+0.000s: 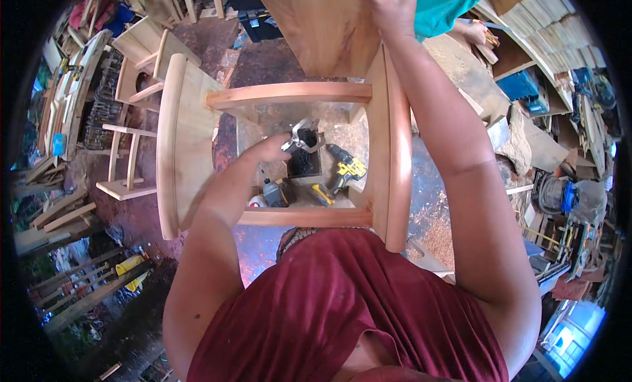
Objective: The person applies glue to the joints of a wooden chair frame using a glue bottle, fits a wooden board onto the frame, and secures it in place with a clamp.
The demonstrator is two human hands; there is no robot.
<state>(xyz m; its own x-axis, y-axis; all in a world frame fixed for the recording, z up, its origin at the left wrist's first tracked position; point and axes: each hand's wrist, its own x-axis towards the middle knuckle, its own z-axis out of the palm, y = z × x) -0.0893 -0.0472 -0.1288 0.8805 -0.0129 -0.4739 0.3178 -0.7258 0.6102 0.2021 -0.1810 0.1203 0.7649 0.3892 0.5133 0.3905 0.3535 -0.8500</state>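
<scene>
An unfinished wooden frame stands before me, with a left side panel (174, 145), a right side panel (398, 145), a far rail (289, 94) and a near rail (309, 216). My left hand (273, 149) reaches inside it and is closed on a silver metal clamp (307, 136) with curved jaws. The clamp is over a dark box (304, 163) of small dark pieces, perhaps screws. At the top, my right hand (393, 13) grips the edge of a broad wooden board (322, 33), which slants beyond the far rail. Its fingertips are partly cut off.
A yellow-black cordless drill (347, 167), a yellow-black tool (322, 194) and a grey-black tool (273, 192) lie within the frame. Wooden chairs (135, 73) stand left. Someone in teal clothing (451, 10) is beyond my right arm, a hand (471, 32) showing. Stacked boards (536, 23) fill the upper right.
</scene>
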